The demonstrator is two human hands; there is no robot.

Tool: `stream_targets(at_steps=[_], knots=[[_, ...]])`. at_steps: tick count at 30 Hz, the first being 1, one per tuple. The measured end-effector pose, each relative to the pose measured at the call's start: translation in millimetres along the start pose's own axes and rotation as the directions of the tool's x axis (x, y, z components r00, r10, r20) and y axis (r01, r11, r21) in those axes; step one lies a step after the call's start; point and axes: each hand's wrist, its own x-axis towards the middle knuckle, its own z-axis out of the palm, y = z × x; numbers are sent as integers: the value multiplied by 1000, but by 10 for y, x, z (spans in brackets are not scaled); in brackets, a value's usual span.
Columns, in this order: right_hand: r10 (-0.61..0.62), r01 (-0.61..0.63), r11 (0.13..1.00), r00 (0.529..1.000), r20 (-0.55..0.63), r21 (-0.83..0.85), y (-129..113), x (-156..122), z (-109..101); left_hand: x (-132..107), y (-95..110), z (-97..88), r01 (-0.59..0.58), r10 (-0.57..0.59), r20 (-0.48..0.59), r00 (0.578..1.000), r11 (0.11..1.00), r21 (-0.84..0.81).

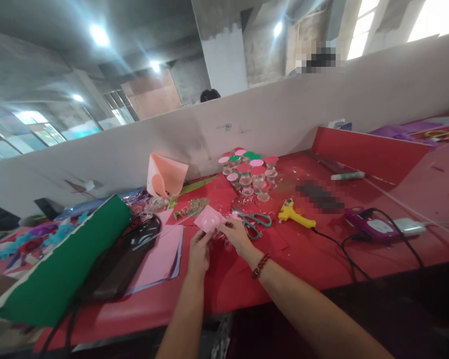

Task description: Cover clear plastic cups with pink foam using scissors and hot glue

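Note:
Both my hands meet over the red table [322, 259]. My left hand [199, 252] and my right hand [236, 235] pinch a small piece of pink paper [209, 218] from either side, with what looks like a small clear cup under it. A bead bracelet [261, 265] sits on my right wrist. Green-handled scissors [255, 221] lie just right of my right hand. A yellow glue gun [295, 215] lies farther right, its black cord trailing off the table's front edge.
Several clear cups capped with pink, red and green discs [249, 172] stand behind. Pink sheets [160, 257], a dark bag [123, 262] and a green roll [60, 271] lie left. A purple device [372, 227], a white tube [347, 175], a red board [370, 152] and a grey partition [247, 124] are right and behind.

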Motion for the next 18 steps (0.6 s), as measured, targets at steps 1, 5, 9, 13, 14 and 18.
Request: stream_targets(at_steps=[1, 5, 9, 13, 14, 18], knots=[[8, -8, 1000, 1000, 4, 7, 4, -3, 0, -6, 6, 3, 1, -1, -1, 1000, 1000, 4], [29, -29, 999, 1000, -1, 31, 30, -8, 0, -20, 24, 3, -30, 30, 6, 1000, 1000, 7], [4, -3, 999, 1000, -17, 39, 53, 1, 16, -14, 21, -25, -58, 58, -18, 998, 998, 13], [-26, 27, 999, 1000, -5, 33, 88, 32, 34, 2, -4, -54, -32, 32, 22, 999, 999, 20], [-32, 32, 999, 999, -4, 28, 97, 41, 36, 1, -9, -57, -30, 29, 32, 999, 999, 21], [-58, 58, 998, 998, 5, 17, 125, 65, 42, -23, -1, -46, -40, 38, 45, 998, 998, 40]])
